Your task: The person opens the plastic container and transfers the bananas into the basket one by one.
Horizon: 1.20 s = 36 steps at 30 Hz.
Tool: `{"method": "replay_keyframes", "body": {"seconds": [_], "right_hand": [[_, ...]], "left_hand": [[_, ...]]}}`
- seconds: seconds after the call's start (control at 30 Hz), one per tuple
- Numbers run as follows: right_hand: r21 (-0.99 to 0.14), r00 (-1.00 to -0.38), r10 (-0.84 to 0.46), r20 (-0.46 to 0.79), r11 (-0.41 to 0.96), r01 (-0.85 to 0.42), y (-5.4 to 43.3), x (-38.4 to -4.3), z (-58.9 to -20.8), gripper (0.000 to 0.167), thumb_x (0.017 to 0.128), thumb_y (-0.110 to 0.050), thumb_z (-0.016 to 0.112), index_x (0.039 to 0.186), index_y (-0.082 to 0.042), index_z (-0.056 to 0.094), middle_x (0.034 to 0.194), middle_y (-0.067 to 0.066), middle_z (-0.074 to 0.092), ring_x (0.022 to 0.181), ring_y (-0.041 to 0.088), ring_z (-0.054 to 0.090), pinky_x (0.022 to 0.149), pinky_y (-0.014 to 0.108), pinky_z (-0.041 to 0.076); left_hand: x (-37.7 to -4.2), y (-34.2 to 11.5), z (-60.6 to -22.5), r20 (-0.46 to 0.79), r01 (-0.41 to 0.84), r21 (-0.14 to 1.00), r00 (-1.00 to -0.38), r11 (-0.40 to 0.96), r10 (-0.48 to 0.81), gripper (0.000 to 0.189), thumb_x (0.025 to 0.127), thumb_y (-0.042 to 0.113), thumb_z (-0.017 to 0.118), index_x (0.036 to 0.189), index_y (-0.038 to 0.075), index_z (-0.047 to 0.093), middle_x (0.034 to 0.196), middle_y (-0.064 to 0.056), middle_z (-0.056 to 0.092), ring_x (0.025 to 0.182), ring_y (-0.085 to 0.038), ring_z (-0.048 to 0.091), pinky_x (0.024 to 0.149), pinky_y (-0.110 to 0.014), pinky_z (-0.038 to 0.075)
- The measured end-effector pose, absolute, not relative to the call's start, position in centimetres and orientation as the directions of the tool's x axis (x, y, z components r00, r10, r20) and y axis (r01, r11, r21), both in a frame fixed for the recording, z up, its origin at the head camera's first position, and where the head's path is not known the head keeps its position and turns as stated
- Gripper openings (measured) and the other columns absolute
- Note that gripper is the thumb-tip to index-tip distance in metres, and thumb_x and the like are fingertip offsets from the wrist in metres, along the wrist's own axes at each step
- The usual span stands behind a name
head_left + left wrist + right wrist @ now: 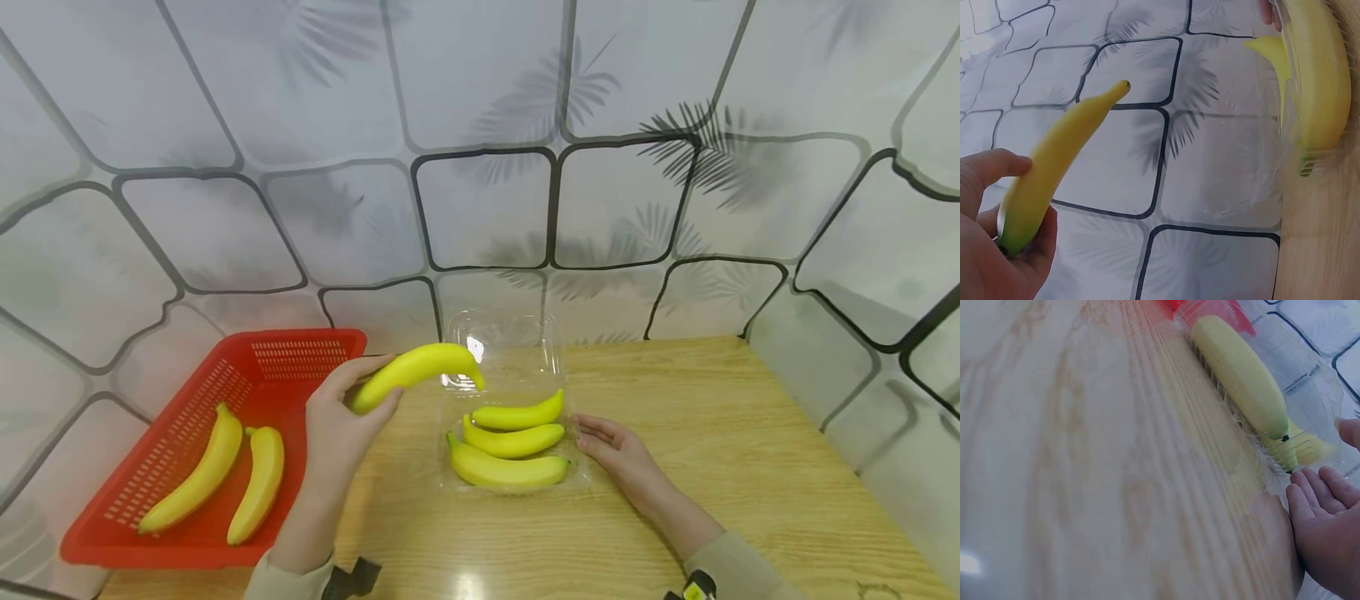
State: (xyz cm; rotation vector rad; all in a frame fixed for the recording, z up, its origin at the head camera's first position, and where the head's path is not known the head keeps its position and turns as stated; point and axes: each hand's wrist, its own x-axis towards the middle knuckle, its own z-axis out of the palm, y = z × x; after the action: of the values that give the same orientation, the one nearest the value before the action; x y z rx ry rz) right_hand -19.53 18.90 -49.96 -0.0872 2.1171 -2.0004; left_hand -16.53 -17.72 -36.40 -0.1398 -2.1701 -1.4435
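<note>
My left hand (337,417) grips a yellow banana (420,367) by one end, with the thumb on one side and fingers on the other. It is held up in the air between the red basket and a clear plastic clamshell box (576,477). Inside that box three bananas lie side by side, the nearest banana (506,468) along the front wall. Its transparent lid (510,346) stands raised at the back. Beside the box's right wall is my right hand (618,458), its fingertips (1325,481) at the plastic and the fingers loosely extended.
On the left of the wooden table (675,400) stands a red perforated basket (172,557) with two bananas in it, one being a banana (258,483) near its right side. A grey patterned wall covering (480,208) rises behind the table and along its right side.
</note>
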Motion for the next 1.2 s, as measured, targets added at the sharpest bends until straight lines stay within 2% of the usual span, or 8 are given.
{"method": "replay_keyframes", "body": {"seconds": [0.13, 0.27, 0.47, 0.57, 0.67, 0.8, 1.0, 1.2], "right_hand": [[-0.99, -0.972, -0.196, -0.127, 0.077, 0.114, 19.0, -19.5, -50.0, 0.061, 0.107, -0.016, 0.062, 0.158, 0.009, 0.039, 0.165, 0.027, 0.041, 0.116, -0.015, 0.057, 0.101, 0.005, 0.046], [-0.99, -0.971, -0.201, -0.13, 0.088, 0.114, 19.1, -19.5, -49.9, 0.062, 0.107, -0.019, 0.063, 0.159, 0.008, 0.039, 0.166, 0.026, 0.041, 0.118, -0.014, 0.056, 0.101, 0.005, 0.045], [-0.989, -0.971, -0.202, -0.128, 0.101, 0.109, 19.1, -19.6, -49.9, 0.062, 0.107, -0.019, 0.063, 0.159, 0.006, 0.039, 0.166, 0.025, 0.041, 0.132, 0.0, 0.054, 0.102, 0.005, 0.045], [-0.989, -0.972, -0.2, -0.127, 0.104, 0.107, 19.0, -19.5, -49.9, 0.062, 0.107, -0.019, 0.063, 0.159, 0.007, 0.04, 0.166, 0.025, 0.041, 0.139, 0.008, 0.052, 0.103, 0.005, 0.044], [-0.989, -0.972, -0.198, -0.127, 0.103, 0.108, 19.0, -19.5, -49.8, 0.062, 0.107, -0.018, 0.063, 0.158, 0.007, 0.039, 0.166, 0.025, 0.041, 0.137, 0.007, 0.053, 0.103, 0.005, 0.045], [-0.989, -0.972, -0.198, -0.13, 0.1, 0.112, 19.0, -19.5, -49.7, 0.062, 0.107, -0.018, 0.063, 0.158, 0.007, 0.039, 0.166, 0.026, 0.041, 0.129, -0.003, 0.054, 0.103, 0.005, 0.045], [-0.989, -0.97, -0.207, -0.13, 0.098, 0.111, 19.0, -19.6, -49.6, 0.063, 0.107, -0.019, 0.063, 0.159, 0.008, 0.038, 0.166, 0.026, 0.04, 0.125, -0.007, 0.054, 0.102, 0.005, 0.045], [-0.99, -0.969, -0.216, -0.123, 0.092, 0.106, 19.1, -19.7, -49.7, 0.063, 0.107, -0.018, 0.062, 0.159, 0.008, 0.038, 0.166, 0.027, 0.039, 0.12, -0.012, 0.055, 0.102, 0.005, 0.045]], "left_hand": [[-16.0, -18.4, -36.0, 0.463, 0.331, 0.828, -0.859, 0.452, -0.22, 0.039, 0.086, -0.004, 0.085, 0.121, 0.01, 0.079, 0.123, -0.007, 0.077, 0.1, 0.002, 0.062, 0.087, -0.003, 0.051], [-15.7, -19.1, -35.9, 0.479, 0.332, 0.82, -0.844, 0.466, -0.24, 0.037, 0.086, -0.001, 0.085, 0.122, 0.009, 0.079, 0.123, -0.006, 0.077, 0.1, 0.005, 0.062, 0.086, -0.003, 0.05], [-15.2, -20.6, -36.2, 0.482, 0.325, 0.827, -0.829, 0.458, -0.283, 0.037, 0.086, 0.001, 0.086, 0.122, 0.011, 0.08, 0.11, 0.023, 0.072, 0.093, 0.001, 0.061, 0.077, -0.006, 0.049], [-15.0, -21.3, -36.4, 0.477, 0.306, 0.827, -0.826, 0.472, -0.301, 0.037, 0.086, 0.001, 0.086, 0.122, 0.011, 0.08, 0.105, 0.031, 0.069, 0.09, 0.002, 0.061, 0.075, -0.005, 0.05], [-14.8, -21.9, -36.5, 0.454, 0.276, 0.842, -0.828, 0.464, -0.33, 0.037, 0.087, 0.002, 0.086, 0.122, 0.01, 0.08, 0.103, 0.031, 0.069, 0.088, 0.002, 0.06, 0.073, -0.005, 0.05], [-14.4, -22.6, -36.5, 0.411, 0.247, 0.875, -0.832, 0.416, -0.372, 0.037, 0.087, -0.001, 0.084, 0.123, 0.006, 0.079, 0.101, 0.028, 0.071, 0.087, -0.001, 0.061, 0.07, -0.006, 0.052], [-14.0, -23.7, -36.6, 0.352, 0.225, 0.918, -0.842, 0.328, -0.408, 0.038, 0.089, -0.006, 0.08, 0.126, 0.0, 0.075, 0.105, 0.023, 0.074, 0.094, -0.002, 0.064, 0.076, -0.005, 0.056], [-13.6, -25.2, -36.9, 0.249, 0.126, 0.954, -0.842, 0.273, -0.478, 0.038, 0.09, -0.002, 0.081, 0.128, 0.004, 0.076, 0.1, 0.024, 0.075, 0.092, -0.002, 0.063, 0.071, -0.006, 0.055]]}}
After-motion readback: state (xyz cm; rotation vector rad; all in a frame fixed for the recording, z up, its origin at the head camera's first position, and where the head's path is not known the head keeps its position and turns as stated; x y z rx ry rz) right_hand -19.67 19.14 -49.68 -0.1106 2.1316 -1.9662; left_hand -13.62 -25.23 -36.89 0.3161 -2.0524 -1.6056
